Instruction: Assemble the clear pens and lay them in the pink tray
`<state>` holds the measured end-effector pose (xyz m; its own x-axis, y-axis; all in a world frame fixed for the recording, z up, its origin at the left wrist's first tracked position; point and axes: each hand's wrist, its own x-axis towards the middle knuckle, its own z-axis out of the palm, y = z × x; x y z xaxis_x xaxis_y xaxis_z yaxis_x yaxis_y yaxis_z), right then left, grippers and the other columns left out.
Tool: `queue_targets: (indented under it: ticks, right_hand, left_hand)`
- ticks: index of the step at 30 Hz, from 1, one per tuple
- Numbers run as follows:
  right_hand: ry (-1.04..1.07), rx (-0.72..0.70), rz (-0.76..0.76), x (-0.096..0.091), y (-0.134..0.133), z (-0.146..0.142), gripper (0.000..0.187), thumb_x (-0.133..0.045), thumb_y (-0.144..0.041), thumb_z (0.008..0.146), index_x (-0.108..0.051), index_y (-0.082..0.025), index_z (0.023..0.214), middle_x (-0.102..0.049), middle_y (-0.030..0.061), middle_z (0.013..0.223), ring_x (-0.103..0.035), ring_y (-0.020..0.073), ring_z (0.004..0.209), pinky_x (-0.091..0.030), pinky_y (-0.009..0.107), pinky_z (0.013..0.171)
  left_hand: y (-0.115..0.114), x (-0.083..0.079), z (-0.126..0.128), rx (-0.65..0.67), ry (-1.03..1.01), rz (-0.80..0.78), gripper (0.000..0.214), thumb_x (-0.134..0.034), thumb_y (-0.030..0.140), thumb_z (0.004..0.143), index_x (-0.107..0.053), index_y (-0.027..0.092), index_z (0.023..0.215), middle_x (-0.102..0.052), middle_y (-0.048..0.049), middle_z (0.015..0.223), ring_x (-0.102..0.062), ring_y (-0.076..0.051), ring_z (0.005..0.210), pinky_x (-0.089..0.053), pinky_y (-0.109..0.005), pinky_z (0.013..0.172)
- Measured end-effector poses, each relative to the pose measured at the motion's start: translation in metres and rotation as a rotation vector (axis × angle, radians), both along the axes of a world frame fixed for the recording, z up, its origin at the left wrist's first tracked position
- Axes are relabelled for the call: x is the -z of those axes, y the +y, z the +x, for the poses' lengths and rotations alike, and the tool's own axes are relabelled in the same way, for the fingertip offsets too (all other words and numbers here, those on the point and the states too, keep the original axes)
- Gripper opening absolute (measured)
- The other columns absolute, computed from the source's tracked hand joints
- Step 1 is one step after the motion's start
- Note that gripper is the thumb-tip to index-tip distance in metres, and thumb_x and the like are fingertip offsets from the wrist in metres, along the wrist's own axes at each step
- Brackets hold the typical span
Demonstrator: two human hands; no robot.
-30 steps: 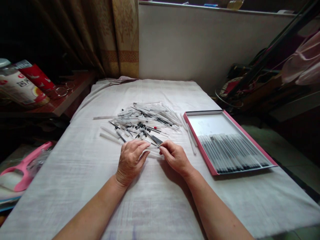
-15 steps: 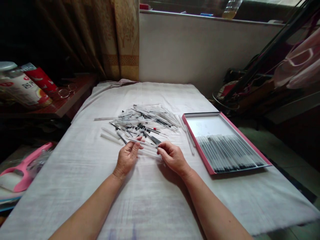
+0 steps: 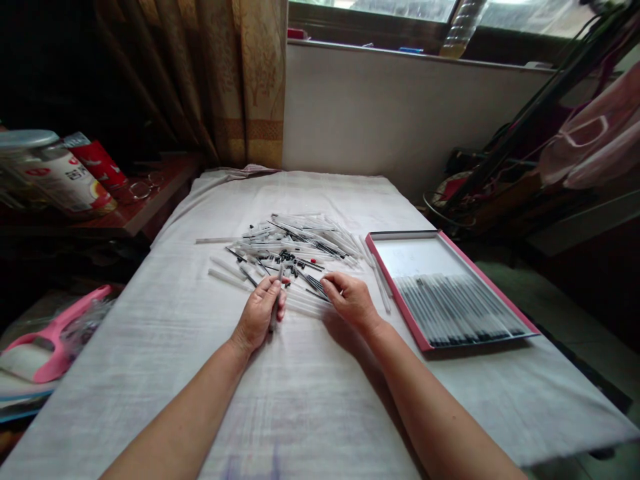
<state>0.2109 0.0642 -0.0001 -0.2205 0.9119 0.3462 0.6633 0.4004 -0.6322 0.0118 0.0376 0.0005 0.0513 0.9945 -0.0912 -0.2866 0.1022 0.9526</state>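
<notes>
My left hand point(image 3: 261, 310) is closed around a slim pen barrel point(image 3: 273, 321), which points away from me and looks dark along its lower part. To its right, my right hand point(image 3: 353, 301) has thumb and forefinger pinched together beside some thin black refills point(image 3: 311, 283); whatever is between the fingertips is too small to make out. Clear pen barrels point(image 3: 307, 305) lie on the cloth between the hands. Beyond them spreads a loose pile of pen parts point(image 3: 330, 235), with small black caps point(image 3: 286, 256) and one red piece point(image 3: 313, 261).
On the right, a shallow pink-edged box point(image 3: 406, 301) holds a row of pens point(image 3: 463, 307). A white cloth point(image 3: 300, 407) covers the table. Pink-handled scissors point(image 3: 55, 340) lie at left, below a jar point(image 3: 60, 177) on a side table.
The pen barrel in my left hand has swung from lying crosswise between both hands to pointing away from me. My right hand has come off it. The camera view has tilted up slightly.
</notes>
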Motion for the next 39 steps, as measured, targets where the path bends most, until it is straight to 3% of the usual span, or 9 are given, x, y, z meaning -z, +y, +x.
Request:
queue_targets:
  ticks: [3, 7, 14, 21, 29, 36, 39]
  right_hand:
    - [-0.163, 0.016, -0.021, -0.001, 0.021, -0.002, 0.021, -0.051, -0.028, 0.090, -0.071, -0.021, 0.094, -0.073, 0.0062, 0.094, -0.065, 0.0180, 0.085, -0.046, 0.027, 0.075]
    - [-0.373, 0.090, -0.100, -0.003, 0.044, -0.008, 0.028, -0.050, -0.028, 0.091, -0.071, -0.023, 0.108, -0.071, 0.0074, 0.109, -0.065, 0.0199, 0.095, -0.046, 0.028, 0.079]
    - [-0.591, 0.134, -0.154, -0.012, 0.066, -0.017, 0.032, -0.046, -0.033, 0.091, -0.073, -0.028, 0.107, -0.072, 0.0079, 0.103, -0.067, 0.0232, 0.090, -0.047, 0.030, 0.071]
    - [-0.603, 0.213, -0.242, -0.017, 0.078, -0.028, 0.029, -0.053, -0.042, 0.087, -0.075, -0.028, 0.100, -0.074, 0.0082, 0.102, -0.067, 0.0240, 0.092, -0.047, 0.030, 0.072]
    - [-0.623, 0.235, -0.193, -0.015, 0.075, -0.032, 0.030, -0.048, -0.038, 0.091, -0.073, -0.028, 0.103, -0.072, 0.0084, 0.103, -0.067, 0.0231, 0.090, -0.047, 0.030, 0.072]
    - [-0.591, 0.002, -0.099, -0.012, 0.062, -0.034, 0.029, -0.048, -0.034, 0.092, -0.070, -0.030, 0.112, -0.068, 0.0048, 0.112, -0.065, 0.0195, 0.093, -0.046, 0.026, 0.075]
    - [-0.599, -0.012, -0.107, -0.012, 0.063, -0.036, 0.027, -0.052, -0.037, 0.090, -0.071, -0.026, 0.106, -0.067, 0.0063, 0.112, -0.065, 0.0202, 0.092, -0.046, 0.027, 0.075]
  left_hand:
    - [0.001, 0.000, -0.001, 0.012, 0.014, -0.022, 0.041, -0.065, 0.054, 0.076, -0.059, 0.018, 0.094, -0.046, 0.0094, 0.055, -0.037, -0.003, 0.037, -0.025, -0.014, 0.036]
    - [0.001, 0.001, -0.002, 0.027, 0.035, -0.021, 0.045, -0.067, 0.056, 0.074, -0.062, 0.017, 0.096, -0.047, 0.0086, 0.056, -0.037, -0.003, 0.038, -0.025, -0.014, 0.036]
    - [0.000, 0.001, -0.002, 0.047, 0.037, -0.025, 0.048, -0.068, 0.057, 0.074, -0.063, 0.017, 0.102, -0.052, 0.0064, 0.062, -0.044, -0.003, 0.041, -0.028, -0.014, 0.036]
    - [0.000, 0.001, -0.001, 0.048, 0.051, -0.024, 0.050, -0.071, 0.058, 0.071, -0.064, 0.017, 0.099, -0.053, 0.0059, 0.062, -0.044, -0.004, 0.042, -0.027, -0.015, 0.036]
    - [-0.001, -0.002, 0.000, 0.030, 0.050, -0.040, 0.052, -0.073, 0.058, 0.068, -0.065, 0.016, 0.098, -0.053, 0.0056, 0.061, -0.044, -0.004, 0.043, -0.028, -0.015, 0.037]
    - [-0.001, -0.002, 0.000, 0.030, 0.055, -0.037, 0.050, -0.071, 0.057, 0.070, -0.064, 0.017, 0.097, -0.053, 0.0056, 0.062, -0.045, -0.004, 0.043, -0.029, -0.015, 0.037]
    - [-0.002, -0.002, 0.000, 0.038, 0.073, -0.034, 0.049, -0.071, 0.057, 0.071, -0.064, 0.017, 0.098, -0.053, 0.0055, 0.062, -0.045, -0.005, 0.043, -0.029, -0.016, 0.038]
